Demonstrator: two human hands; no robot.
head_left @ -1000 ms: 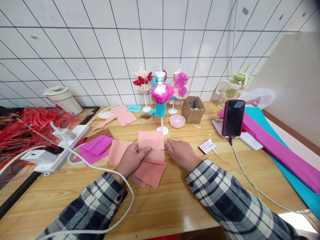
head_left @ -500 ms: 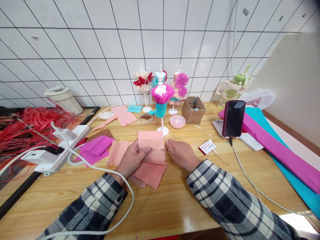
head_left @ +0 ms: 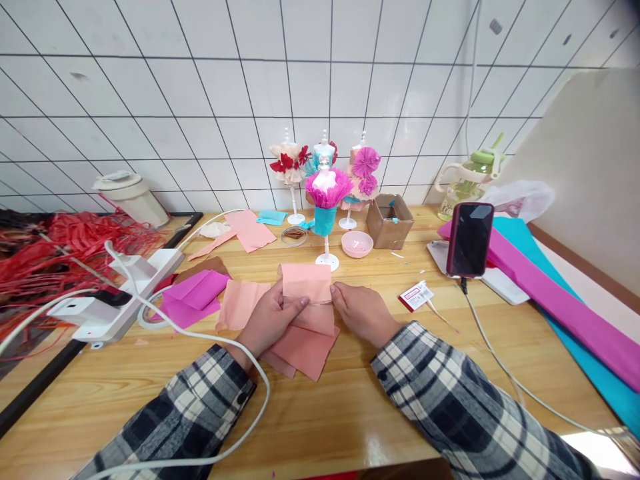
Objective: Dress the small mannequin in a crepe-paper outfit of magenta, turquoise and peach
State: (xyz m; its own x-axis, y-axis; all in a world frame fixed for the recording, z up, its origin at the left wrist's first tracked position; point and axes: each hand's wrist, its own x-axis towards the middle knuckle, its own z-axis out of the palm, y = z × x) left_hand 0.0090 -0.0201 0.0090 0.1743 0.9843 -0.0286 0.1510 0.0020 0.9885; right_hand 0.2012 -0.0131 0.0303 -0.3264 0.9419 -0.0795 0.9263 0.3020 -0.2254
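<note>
Left hand (head_left: 270, 320) pinches pink paper (head_left: 308, 281); what right hand (head_left: 365, 312) holds at its edge is unclear; uneven pulling could tear it.

Left hand (head_left: 267, 317) holding peach paper (head_left: 307, 280), right hand (head_left: 367, 312) pinching thin strand (head_left: 324, 303) at its edge, mannequin (head_left: 325, 220) beyond

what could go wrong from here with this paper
The rectangular peach paper sheet could tear or crease if the left hand, which grips it, and the right hand, at its right edge, pull apart. The long white cable crosses the left plaid sleeve, so it might snag. The white dress form in magenta and turquoise paper stands just beyond the sheet and might get knocked.
</note>
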